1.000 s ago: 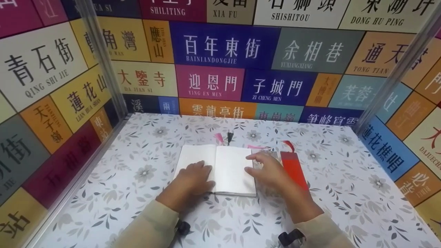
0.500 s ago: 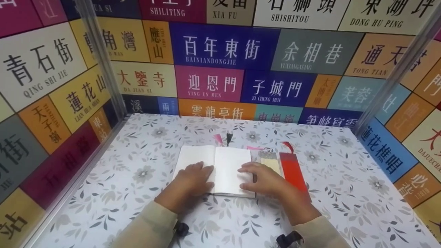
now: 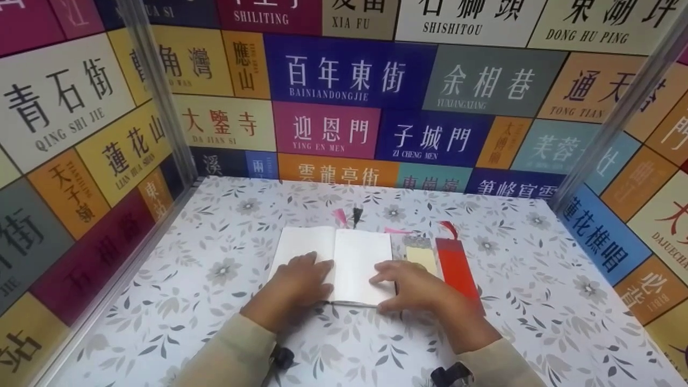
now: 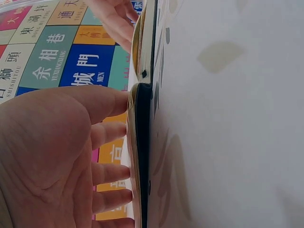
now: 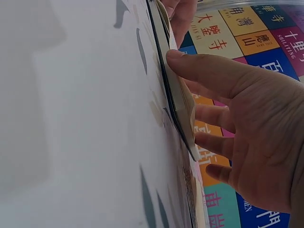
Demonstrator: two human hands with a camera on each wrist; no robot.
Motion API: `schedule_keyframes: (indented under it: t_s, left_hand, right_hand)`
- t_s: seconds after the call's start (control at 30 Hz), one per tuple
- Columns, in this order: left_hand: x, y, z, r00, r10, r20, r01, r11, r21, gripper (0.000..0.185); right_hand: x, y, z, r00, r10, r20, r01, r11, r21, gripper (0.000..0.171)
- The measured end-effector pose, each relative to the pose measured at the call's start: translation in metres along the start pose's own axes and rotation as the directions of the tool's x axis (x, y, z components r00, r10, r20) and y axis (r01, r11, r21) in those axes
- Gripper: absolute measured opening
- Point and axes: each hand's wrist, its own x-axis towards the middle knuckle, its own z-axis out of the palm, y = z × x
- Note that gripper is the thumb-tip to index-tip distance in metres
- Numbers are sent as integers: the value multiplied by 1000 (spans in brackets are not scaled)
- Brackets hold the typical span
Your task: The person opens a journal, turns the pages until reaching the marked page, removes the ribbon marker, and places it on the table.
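An open notebook (image 3: 363, 258) with blank white pages lies at the middle of the table. My left hand (image 3: 301, 285) rests on its left page, fingertips pressing the paper near the fold. In the left wrist view the notebook's dark cover (image 4: 143, 142) shows beneath the pages. My right hand (image 3: 416, 287) is at the right page's lower right corner, fingers slightly spread. The right wrist view has the thumb (image 5: 176, 54) against the page edges and the other fingers reaching past the right side, where a page edge lifts a little.
Right of the notebook lie a cream bookmark (image 3: 422, 257) with a grey top and a red bookmark (image 3: 457, 263) with a red tassel, both partly behind my right hand. A pink tassel (image 3: 339, 216) and a black tassel (image 3: 357, 216) lie beyond the notebook. Panelled walls (image 3: 349, 70) enclose the table.
My right hand has moved left and toward me, onto the right page's lower corner, uncovering the cream bookmark. The left hand stays on the left page.
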Motion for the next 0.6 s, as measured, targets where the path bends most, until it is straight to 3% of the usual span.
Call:
schedule_keyframes:
  t_s: [0.2,0.43,0.6]
  left_hand:
    - [-2,2,-2,1000,1,6,-1,1000,8,65]
    - [-1,2,-3,1000,20,3,-20,1000,-4,64]
    - [2,0,0,999,39,-2,-39,999,-5,64]
  right_hand:
    - [-1,0,-1,1000,22,0,-22,1000,11,50]
    - [-2,1,-4,998,37,-44,-33,996,77,14]
    - [1,3,-3,996,20,-87,-14,998,66,3]
